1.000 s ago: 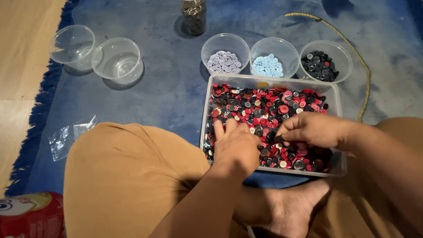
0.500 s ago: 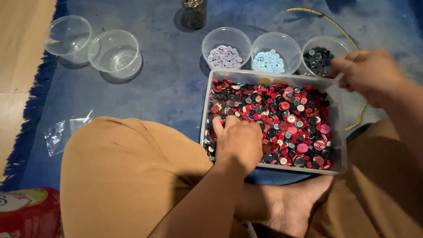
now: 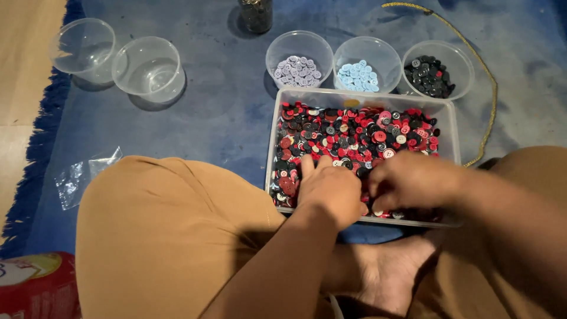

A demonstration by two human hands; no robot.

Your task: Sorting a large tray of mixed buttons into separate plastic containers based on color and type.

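Seated person sorting buttons on a blue rug (image 3: pixel 195 118). Half a second ago the right hand (image 3: pixel 413 180) was raised beyond the far right corner of the clear rectangular plastic tray (image 3: pixel 273 136), close over the clear round bowl of black buttons (image 3: pixel 437 68); it now lies back down in the tray's near right part, knuckles up and blurred. Its fingers curl into the mixed red, black and white buttons (image 3: pixel 360 133); whether they grasp one or are released cannot be told. The left hand (image 3: pixel 331 189) has kept its place in the tray's near left part, just beside the right hand, fingers (image 3: pixel 308 168) stretched flat and released on the pile, holding nothing visible.

Judged from this change, one carry to the black bowl is over and a fresh pick from the pile is in hand. Beyond the fingers, along the tray's far wall, stand the clear round bowl of lilac buttons (image 3: pixel 298 59) and the clear round bowl of pale blue buttons (image 3: pixel 366 62), left of the black one. Two empty clear round bowls (image 3: pixel 118 59) sit well apart, far to the left of the fingers. The pile remains deep, so most of the sorting appears undone.
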